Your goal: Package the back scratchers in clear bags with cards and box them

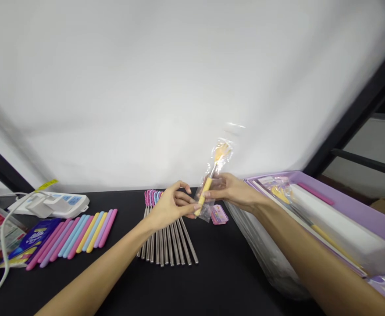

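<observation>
Above the black table, a yellow back scratcher [206, 189] with a short metal shaft and a claw-like head leans to the right inside a clear plastic bag [234, 128]. My right hand [233, 191] grips its handle through the plastic, thumb in front. At the handle's lower end, my left hand [172, 204] pinches with its thumb and fingers, index finger raised. Behind and below that hand, several metal back scratcher rods [169, 245] lie side by side, with pink, blue and other coloured heads partly hidden. Small pink-purple printed cards [219, 214] lie beneath the bag.
To the left lie several pastel handle tubes [80, 235], a blue packet [36, 239] and a white power strip [52, 204] with cables. On the right, clear plastic bags [256, 245] lie beside a purple bin [347, 199] holding a bagged yellow back scratcher. A white wall rises behind.
</observation>
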Demonstrator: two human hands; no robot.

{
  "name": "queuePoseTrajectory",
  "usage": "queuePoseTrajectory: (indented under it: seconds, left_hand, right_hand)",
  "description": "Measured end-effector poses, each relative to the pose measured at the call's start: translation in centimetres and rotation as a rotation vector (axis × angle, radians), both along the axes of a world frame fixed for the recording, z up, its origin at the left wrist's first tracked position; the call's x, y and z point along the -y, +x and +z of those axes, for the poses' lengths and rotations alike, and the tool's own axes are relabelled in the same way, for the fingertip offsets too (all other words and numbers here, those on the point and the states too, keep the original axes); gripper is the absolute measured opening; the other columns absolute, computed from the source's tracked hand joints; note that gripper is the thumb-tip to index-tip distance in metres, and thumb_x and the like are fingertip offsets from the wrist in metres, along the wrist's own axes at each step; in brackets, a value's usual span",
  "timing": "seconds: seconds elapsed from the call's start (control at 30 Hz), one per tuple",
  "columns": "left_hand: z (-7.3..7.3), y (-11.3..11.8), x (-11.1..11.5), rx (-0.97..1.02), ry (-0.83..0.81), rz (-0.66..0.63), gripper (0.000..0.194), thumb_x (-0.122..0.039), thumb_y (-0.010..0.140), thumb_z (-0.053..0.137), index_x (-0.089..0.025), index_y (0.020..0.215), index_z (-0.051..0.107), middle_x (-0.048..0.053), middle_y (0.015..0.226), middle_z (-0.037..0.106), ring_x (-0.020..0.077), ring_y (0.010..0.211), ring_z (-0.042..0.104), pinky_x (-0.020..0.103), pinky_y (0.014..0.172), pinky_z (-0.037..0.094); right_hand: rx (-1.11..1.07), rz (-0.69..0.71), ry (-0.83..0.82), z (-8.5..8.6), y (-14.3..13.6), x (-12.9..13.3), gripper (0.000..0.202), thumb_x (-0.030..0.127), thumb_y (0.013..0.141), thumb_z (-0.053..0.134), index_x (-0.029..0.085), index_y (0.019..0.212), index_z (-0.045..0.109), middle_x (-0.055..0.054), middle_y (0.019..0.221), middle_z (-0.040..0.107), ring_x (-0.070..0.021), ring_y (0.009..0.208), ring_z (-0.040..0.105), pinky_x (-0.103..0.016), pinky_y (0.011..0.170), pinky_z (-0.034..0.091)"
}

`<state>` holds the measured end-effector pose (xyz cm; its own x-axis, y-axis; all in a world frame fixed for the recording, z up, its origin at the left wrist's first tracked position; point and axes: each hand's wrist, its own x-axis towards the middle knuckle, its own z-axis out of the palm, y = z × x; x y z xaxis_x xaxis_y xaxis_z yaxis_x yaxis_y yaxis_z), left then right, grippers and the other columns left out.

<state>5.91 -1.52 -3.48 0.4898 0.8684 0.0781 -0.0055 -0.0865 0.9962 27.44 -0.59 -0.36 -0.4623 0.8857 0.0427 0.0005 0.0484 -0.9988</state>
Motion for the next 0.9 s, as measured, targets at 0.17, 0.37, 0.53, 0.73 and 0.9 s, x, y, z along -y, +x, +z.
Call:
queuePoseTrajectory:
  seconds: [0.17,0.37,0.53,0.73,0.9]
  left_hand:
    - [0.1,-0.4,-0.3,-0.087,-0.018,0.077,0.044,-0.039,0.068,0.082,-0.017,0.097,0.057,0.001,0.073,0.067,0.0172,0.067,0.069,0.036,0.069,0.061]
    - [0.7,-1.4,-0.5,-0.177,0.102,0.020,0.041,-0.040,0.076,0.076,-0.021,0.099,0.048,0.003,0.078,0.070,0.0190,0.074,0.070,0.034,0.071,0.058]
    - [1.8,-2.2,-1.2,-0.076,0.374,0.167,0.048,-0.038,0.090,0.060,-0.030,0.132,0.039,0.010,0.137,0.050,0.0188,0.101,0.066,0.035,0.086,0.055]
    - [1.7,-2.6,-2.3,-0.020,0.346,0.353,0.034,-0.039,0.086,0.066,-0.018,0.111,0.057,0.008,0.103,0.068,0.0185,0.086,0.069,0.032,0.077,0.058]
    - [1.2,-3.1,-2.2,-0.029,0.271,0.314,0.049,-0.034,0.080,0.072,-0.021,0.123,0.052,0.011,0.133,0.059,0.0143,0.079,0.071,0.031,0.077,0.057]
  right_hand:
    - [0.121,-0.051,0.057,-0.2,-0.7,0.0,0.053,0.025,0.066,0.084,0.016,0.113,0.060,-0.007,0.092,0.073,-0.0244,0.091,0.070,-0.042,0.088,0.055]
    - [0.273,-0.002,-0.014,-1.4,-0.9,0.1,0.074,0.016,0.064,0.083,0.018,0.128,0.047,-0.002,0.080,0.070,-0.0211,0.077,0.071,-0.035,0.072,0.057]
    - [0.327,0.224,-0.096,-1.8,-1.2,0.4,0.065,0.016,0.067,0.080,0.019,0.122,0.046,-0.001,0.082,0.070,-0.0159,0.071,0.068,-0.028,0.065,0.055]
    - [0.421,0.454,-0.138,-1.9,-1.7,1.1,0.062,0.019,0.064,0.082,0.019,0.118,0.052,-0.001,0.086,0.069,-0.0178,0.078,0.069,-0.030,0.071,0.054]
    - [0.668,0.434,-0.044,-0.2,-0.2,0.5,0.050,0.041,0.073,0.076,0.017,0.113,0.059,-0.006,0.083,0.073,-0.0208,0.076,0.068,-0.031,0.070,0.052]
